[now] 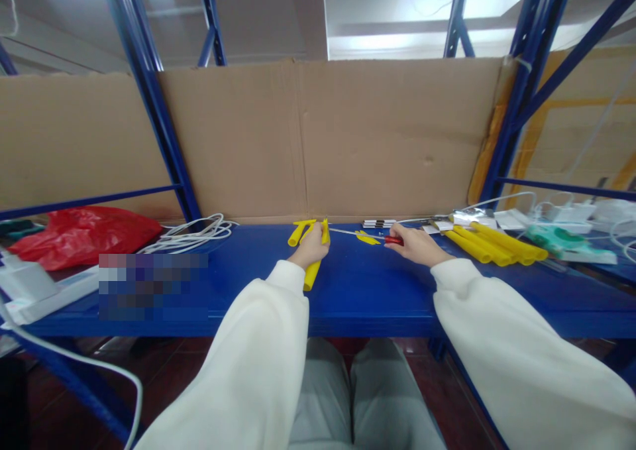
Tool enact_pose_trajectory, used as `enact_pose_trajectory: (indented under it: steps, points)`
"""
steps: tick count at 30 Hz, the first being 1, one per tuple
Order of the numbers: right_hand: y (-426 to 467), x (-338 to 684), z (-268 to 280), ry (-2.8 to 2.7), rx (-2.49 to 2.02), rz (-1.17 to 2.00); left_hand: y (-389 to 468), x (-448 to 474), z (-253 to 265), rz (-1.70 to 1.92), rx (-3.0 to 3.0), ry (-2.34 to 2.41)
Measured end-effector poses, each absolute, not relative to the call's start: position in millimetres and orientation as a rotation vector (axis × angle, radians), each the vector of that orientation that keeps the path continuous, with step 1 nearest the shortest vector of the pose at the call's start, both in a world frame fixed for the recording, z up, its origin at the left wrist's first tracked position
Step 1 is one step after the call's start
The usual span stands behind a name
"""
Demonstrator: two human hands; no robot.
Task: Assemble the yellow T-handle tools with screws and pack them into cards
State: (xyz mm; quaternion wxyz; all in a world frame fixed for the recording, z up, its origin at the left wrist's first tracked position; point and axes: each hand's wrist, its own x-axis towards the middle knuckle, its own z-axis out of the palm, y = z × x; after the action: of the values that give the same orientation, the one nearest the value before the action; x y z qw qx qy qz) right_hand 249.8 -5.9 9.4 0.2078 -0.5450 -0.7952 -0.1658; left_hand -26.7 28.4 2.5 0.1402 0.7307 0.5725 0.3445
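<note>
My left hand is wrapped round a yellow tube, which sticks out below the fingers and above them. Just left of that hand, another yellow tube piece lies on the blue shelf top. The fingers of my right hand close on the red handle of a screwdriver. Its long thin metal shaft points left, with the tip close to the upper end of the held tube; whether they touch I cannot tell. Under the shaft lie small yellow scraps.
Several yellow tubes lie at the right, near a green item and white cables. Small white-and-black sticks rest by the cardboard wall. At left are a red bag, coiled white cable and a power strip.
</note>
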Motion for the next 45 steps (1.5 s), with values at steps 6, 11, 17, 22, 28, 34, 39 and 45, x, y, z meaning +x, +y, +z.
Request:
enact_pose_trajectory:
  steps: [6,11,17,22,28,34,39,45]
  points:
    - [-8.4,249.1,10.6,-2.225,-1.529,-0.464,29.3,-26.1,1.2,0.996,2.115,1.685]
    - [-8.4,248.2,10.6,-2.240,-1.501,-0.376,28.6,-26.2,1.6,1.011,2.120,1.679]
    - [-4.3,251.2,9.2,-2.202,-1.543,-0.416,24.1,-24.4,5.6,0.947,2.156,1.722]
    - [-6.5,248.9,9.3,-2.245,-1.573,-0.421,21.0,-23.7,8.3,0.926,2.173,1.728]
    - [-7.5,246.7,9.6,-2.243,-1.520,-0.339,20.1,-24.0,9.7,0.904,2.161,1.731]
    - [-4.8,249.4,8.3,-2.213,-1.510,-0.368,22.8,-24.6,7.6,0.938,2.156,1.725]
    - [-5.7,248.4,8.5,-2.244,-1.540,-0.408,24.1,-24.6,6.2,0.965,2.167,1.716]
    - [-8.7,246.4,10.9,-2.256,-1.580,-0.387,21.6,-22.9,8.0,0.929,2.163,1.729]
